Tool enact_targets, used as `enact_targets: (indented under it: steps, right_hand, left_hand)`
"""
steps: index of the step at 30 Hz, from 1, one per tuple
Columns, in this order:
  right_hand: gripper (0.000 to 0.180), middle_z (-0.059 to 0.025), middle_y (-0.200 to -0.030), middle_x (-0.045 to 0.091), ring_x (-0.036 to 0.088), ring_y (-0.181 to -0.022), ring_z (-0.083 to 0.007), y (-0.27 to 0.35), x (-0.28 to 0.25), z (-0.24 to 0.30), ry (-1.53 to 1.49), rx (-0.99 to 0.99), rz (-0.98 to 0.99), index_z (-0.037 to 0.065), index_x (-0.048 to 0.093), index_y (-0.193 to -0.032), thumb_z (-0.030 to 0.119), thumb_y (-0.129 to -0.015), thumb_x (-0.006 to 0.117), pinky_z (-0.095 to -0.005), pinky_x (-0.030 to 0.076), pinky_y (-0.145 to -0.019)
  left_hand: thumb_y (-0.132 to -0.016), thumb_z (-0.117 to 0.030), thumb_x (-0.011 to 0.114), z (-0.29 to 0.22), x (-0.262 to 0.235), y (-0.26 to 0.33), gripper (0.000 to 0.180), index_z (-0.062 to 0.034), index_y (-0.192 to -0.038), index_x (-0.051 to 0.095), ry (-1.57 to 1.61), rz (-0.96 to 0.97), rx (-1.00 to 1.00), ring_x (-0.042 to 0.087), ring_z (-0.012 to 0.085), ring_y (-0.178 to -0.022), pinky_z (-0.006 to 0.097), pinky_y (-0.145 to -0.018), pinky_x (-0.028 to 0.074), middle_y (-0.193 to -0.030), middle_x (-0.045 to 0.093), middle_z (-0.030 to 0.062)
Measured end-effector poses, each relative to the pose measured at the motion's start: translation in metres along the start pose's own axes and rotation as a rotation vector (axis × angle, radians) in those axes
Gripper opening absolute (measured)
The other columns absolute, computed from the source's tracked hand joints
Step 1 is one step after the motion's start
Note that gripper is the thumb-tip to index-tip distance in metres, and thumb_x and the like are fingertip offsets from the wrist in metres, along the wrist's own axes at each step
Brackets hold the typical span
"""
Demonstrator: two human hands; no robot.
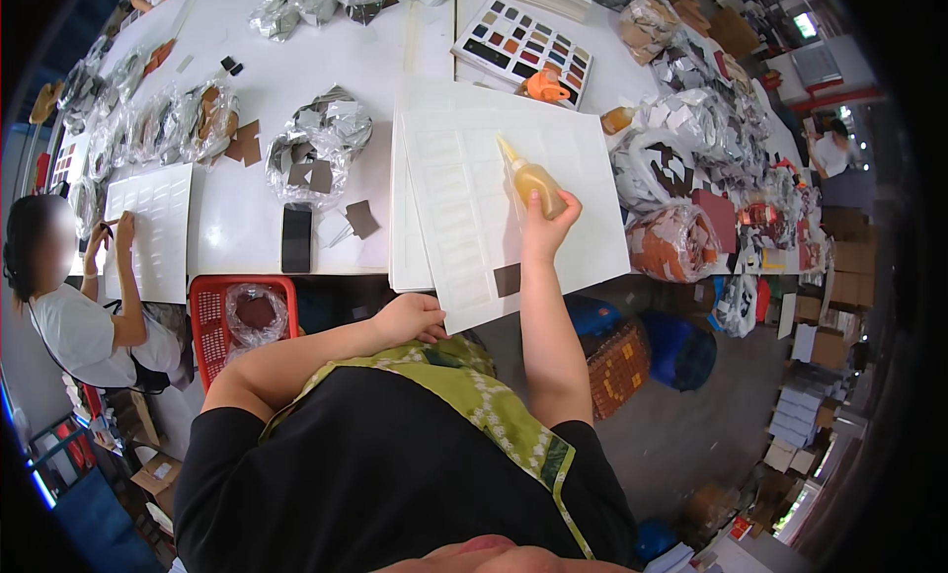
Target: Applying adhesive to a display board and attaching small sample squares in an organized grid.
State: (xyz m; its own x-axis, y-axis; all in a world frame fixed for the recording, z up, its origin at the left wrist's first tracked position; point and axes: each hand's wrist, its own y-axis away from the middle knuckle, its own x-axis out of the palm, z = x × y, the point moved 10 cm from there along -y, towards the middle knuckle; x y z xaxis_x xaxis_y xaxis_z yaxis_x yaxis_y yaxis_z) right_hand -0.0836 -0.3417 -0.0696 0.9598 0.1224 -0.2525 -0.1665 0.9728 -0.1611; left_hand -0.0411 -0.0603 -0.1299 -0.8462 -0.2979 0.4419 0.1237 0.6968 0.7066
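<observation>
My right hand is wrapped round a squeeze bottle of yellowish glue. Its pale nozzle tilts down toward a white card sheet printed with rows of faint rectangular outlines. One dark brown swatch lies in an outline near the sheet's front edge. At the near left corner of that sheet, my left hand is closed with its fingertips on the edge. More white sheets are stacked beneath, their left edges showing.
Plastic bags of swatches stand left and right. A black phone lies near the front edge, above a red basket. Beyond the sheet are an orange tape dispenser and a colour sample board. A co-worker handles another sheet at left.
</observation>
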Motion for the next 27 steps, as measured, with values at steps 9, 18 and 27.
enact_targets:
  steps: [9, 18, 27]
  right_hand:
    - [0.039, -0.0126, -0.112, 0.042, 0.044, -0.106, -0.0249, 0.016, 0.008, 0.003, -0.269, 0.083, 0.092, 0.005, 0.042, -0.108, 0.012, -0.081, 0.068, -0.0364, 0.035, -0.096]
    - [0.038, -0.0118, -0.11, 0.044, 0.045, -0.103, -0.0235, 0.028, 0.004, -0.003, -0.197, 0.024, 0.175, 0.006, 0.041, -0.108, 0.012, -0.082, 0.068, -0.0369, 0.038, -0.092]
    - [0.039, -0.0125, -0.111, 0.041, 0.043, -0.106, -0.0263, 0.033, -0.044, -0.005, 0.023, -0.205, 0.052, 0.007, 0.041, -0.108, 0.008, -0.08, 0.068, -0.0375, 0.036, -0.094]
  left_hand:
    - [-0.094, -0.015, 0.049, 0.002, -0.003, 0.0, 0.021, -0.0006, -0.105, 0.059, 0.024, -0.015, -0.007, 0.065, 0.0164, -0.084, 0.026, -0.07, 0.053, -0.097, 0.065, 0.0086]
    - [-0.093, -0.013, 0.05, -0.002, -0.001, 0.003, 0.02, -0.0005, -0.106, 0.059, 0.033, -0.045, -0.009, 0.065, 0.017, -0.082, 0.027, -0.069, 0.053, -0.093, 0.065, 0.0084]
    - [-0.093, -0.013, 0.05, -0.005, 0.002, 0.005, 0.019, 0.0, -0.103, 0.06, 0.054, -0.05, 0.005, 0.065, 0.0168, -0.08, 0.027, -0.069, 0.053, -0.09, 0.065, 0.0082]
